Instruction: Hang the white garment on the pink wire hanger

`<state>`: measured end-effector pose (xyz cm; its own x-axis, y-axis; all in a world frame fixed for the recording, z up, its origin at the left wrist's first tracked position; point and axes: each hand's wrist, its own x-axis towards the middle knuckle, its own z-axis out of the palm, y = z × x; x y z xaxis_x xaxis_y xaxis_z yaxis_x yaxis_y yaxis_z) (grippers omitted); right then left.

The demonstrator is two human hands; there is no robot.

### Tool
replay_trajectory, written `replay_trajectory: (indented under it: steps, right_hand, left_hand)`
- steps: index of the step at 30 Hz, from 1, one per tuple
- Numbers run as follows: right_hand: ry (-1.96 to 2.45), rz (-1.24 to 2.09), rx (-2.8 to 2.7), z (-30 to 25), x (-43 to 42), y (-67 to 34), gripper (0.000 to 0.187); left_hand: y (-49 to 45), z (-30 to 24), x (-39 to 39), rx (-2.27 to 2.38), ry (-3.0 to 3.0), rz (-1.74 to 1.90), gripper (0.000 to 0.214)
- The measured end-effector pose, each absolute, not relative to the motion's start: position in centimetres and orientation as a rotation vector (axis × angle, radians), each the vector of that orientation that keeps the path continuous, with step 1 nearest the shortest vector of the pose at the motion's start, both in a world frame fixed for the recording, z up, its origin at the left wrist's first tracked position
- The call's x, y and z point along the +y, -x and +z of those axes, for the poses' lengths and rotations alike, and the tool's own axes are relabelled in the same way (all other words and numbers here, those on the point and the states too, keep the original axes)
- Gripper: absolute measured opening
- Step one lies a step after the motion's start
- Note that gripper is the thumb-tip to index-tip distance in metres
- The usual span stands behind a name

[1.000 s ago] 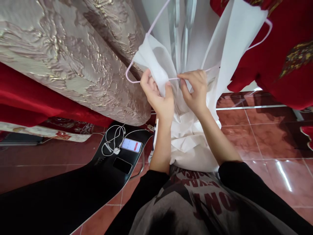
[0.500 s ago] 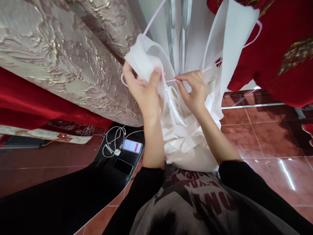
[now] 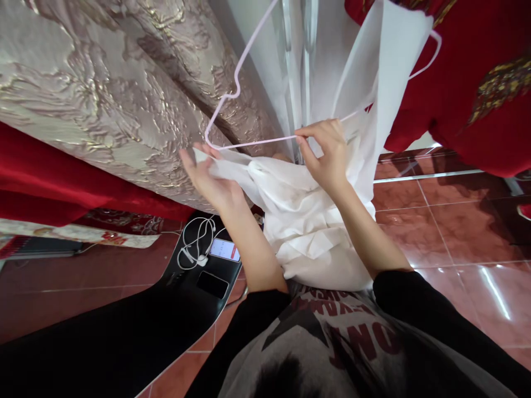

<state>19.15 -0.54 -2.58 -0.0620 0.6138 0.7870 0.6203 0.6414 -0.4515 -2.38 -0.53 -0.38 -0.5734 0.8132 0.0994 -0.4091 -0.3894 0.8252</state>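
Observation:
A thin pale pink clothes hanger [image 3: 237, 83] shows its bare left arm and bottom bar. My right hand [image 3: 326, 146] pinches the bar between thumb and fingertips, with white fabric behind it. The white garment [image 3: 298, 193] still covers the hanger's right side and gathers in folds down to my lap. At the hanger's lower left corner, my left hand [image 3: 213, 179] is palm up, fingers stretched out and slightly blurred. A loose edge of the garment lies against these fingers, just under the bar.
Embossed beige-pink fabric [image 3: 157, 105] hangs at the left above red cloth [image 3: 53, 171]. Red embellished garments [image 3: 460, 94] hang at the right. A black seat [image 3: 182, 309] at lower left bears a lit phone [image 3: 225, 250], a dark phone [image 3: 212, 284] and white earphones [image 3: 194, 243].
The garment's left side has come off the hanger's left arm, which is now bare. My left hand has moved down and left, its fingers opening. My right hand keeps its pinch.

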Motion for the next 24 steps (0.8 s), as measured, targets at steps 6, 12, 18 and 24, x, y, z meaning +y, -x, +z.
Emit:
replay_trajectory:
  steps: [6, 12, 18, 24]
  right_hand:
    - [1.071, 0.082, -1.777, -2.4, -1.2, -18.4, 0.03]
    - [0.916, 0.186, -1.785, 0.4, -3.4, -19.6, 0.028]
    - [1.011, -0.044, -0.991, -0.1, -4.0, -25.1, 0.062]
    - [1.045, 0.6, -1.085, -4.6, -1.5, -26.3, 0.08]
  left_hand:
    - [-1.8, -1.8, -1.7, 0.896, -0.868, 1.694, 0.034]
    - [-4.6, -0.1, -3.0, 0.823, -0.952, 1.627, 0.027]
    - [-4.1, -0.9, -2.4, 0.762, -0.99, 1.664, 0.029]
    - [-4.5, -1.3, -2.2, 0.718, -1.002, 1.685, 0.027]
